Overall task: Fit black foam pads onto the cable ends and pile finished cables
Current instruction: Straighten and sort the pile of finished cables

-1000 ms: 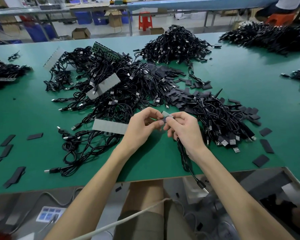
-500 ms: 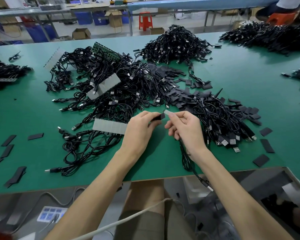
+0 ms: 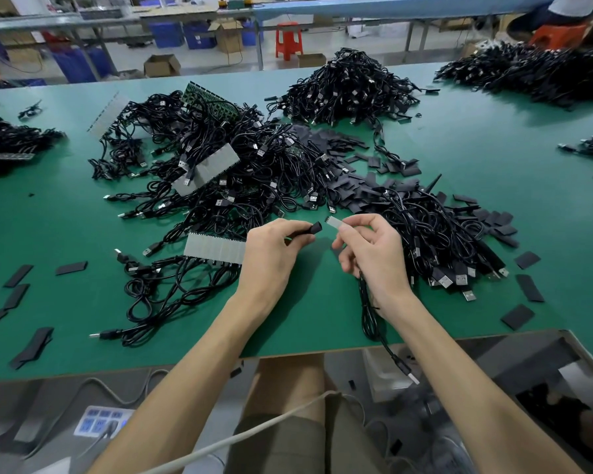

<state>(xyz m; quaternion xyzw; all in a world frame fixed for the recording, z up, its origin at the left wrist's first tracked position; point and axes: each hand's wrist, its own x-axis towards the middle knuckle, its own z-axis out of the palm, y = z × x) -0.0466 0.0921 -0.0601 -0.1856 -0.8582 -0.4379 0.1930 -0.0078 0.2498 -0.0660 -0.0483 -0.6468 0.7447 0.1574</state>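
My left hand (image 3: 273, 251) pinches a small black foam pad (image 3: 314, 229), rolled into a sleeve and pointing right. My right hand (image 3: 374, 249) pinches the grey flat end of a cable (image 3: 334, 222) between thumb and forefinger, a short gap from the pad. That black cable (image 3: 368, 313) runs down under my right wrist and hangs over the table's front edge, its USB plug (image 3: 409, 374) dangling. Loose black foam pads (image 3: 343, 145) lie scattered behind my hands. A tall pile of black cables (image 3: 350, 88) sits at the back.
The green table (image 3: 493, 159) holds a tangle of cables (image 3: 220, 179) at centre left, grey strips (image 3: 214, 248) and another bundle (image 3: 439, 241) right of my hand. Stray pads (image 3: 31, 347) lie at the left and right edges. Further cable heaps (image 3: 541, 73) sit far right.
My hands have drawn apart. The pad and the cable end, held together a second ago, are now separated by a small gap.
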